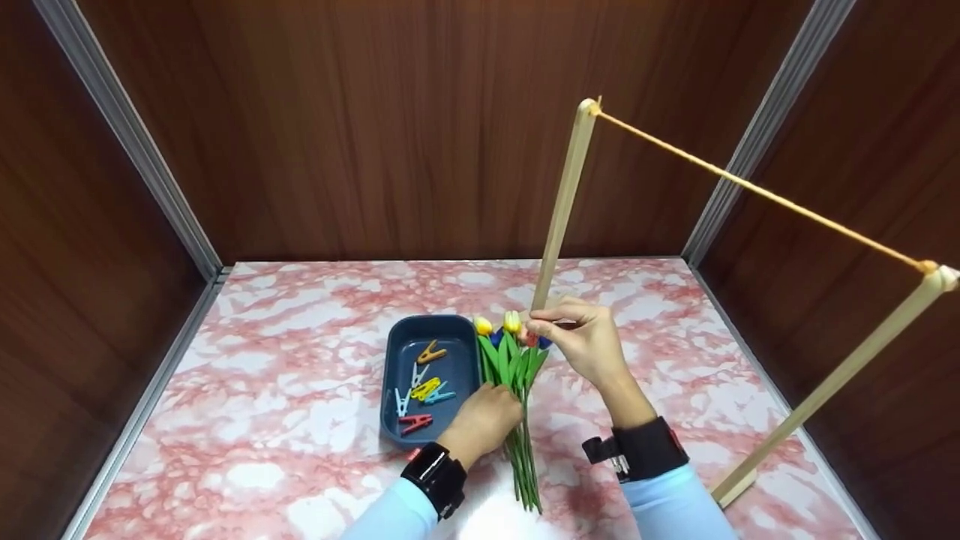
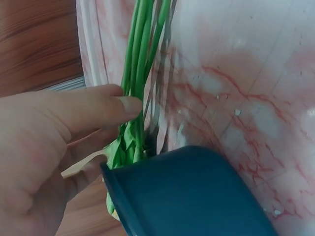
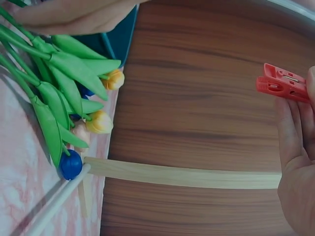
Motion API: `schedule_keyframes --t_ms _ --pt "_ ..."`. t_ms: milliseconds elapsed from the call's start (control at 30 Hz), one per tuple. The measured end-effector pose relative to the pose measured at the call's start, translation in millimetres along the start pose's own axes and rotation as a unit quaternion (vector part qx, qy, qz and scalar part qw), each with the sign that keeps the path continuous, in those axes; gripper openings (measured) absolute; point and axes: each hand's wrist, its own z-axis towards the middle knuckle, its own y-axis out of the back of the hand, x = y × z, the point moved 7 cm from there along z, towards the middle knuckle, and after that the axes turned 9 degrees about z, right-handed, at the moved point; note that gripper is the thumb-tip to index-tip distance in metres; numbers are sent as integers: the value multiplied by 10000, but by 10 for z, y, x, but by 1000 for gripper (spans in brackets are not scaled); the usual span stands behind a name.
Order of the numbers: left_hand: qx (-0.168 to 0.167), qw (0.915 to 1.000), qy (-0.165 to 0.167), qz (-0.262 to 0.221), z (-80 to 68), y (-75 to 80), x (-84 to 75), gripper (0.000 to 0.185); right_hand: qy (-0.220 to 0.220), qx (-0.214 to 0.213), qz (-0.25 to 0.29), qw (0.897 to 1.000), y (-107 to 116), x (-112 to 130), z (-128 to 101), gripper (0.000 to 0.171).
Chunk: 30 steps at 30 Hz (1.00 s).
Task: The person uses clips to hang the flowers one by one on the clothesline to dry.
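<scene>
A bunch of artificial tulips (image 1: 512, 367) lies on the marbled table, with yellow, blue and pinkish blooms at the far end. My left hand (image 1: 486, 420) grips their green stems (image 2: 140, 54) partway along, just below the leaves. Thumb and fingertips of my right hand (image 1: 589, 341) pinch a coral-red clothespin (image 3: 281, 82), raised over the blooms. Its tip is covered by the fingers in the right wrist view. Left of the flowers, the dark blue tray (image 1: 390, 375) contains several clothespins, among them an orange one (image 1: 430, 352) and a red one (image 1: 415, 424).
A wooden post (image 1: 566, 202) rises behind the right hand, and a second post (image 1: 832, 382) stands at the near right. An orange cord (image 1: 757, 187) runs between their tops. Brown wood-grain panels (image 1: 405, 135) enclose the table at the back and sides.
</scene>
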Motion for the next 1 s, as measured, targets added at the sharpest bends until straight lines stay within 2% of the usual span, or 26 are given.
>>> schedule_keyframes --t_ms 167,300,533,733,1000 --pt "252 9997 73 -4 49 -68 -3 17 2 -15 170 9999 20 -8 -36 10" --pt "287 9995 91 -18 58 -88 -1 16 -73 -19 370 9993 49 -36 -78 10" --pt "107 9998 -143 119 78 -57 -88 14 -134 81 493 9987 49 -92 -114 8" --pt "158 9994 -20 320 106 -82 -106 15 -95 197 628 9978 47 -74 -124 9" --pt "56 9991 -109 417 127 -130 -156 14 -68 182 685 9975 78 -79 -146 11"
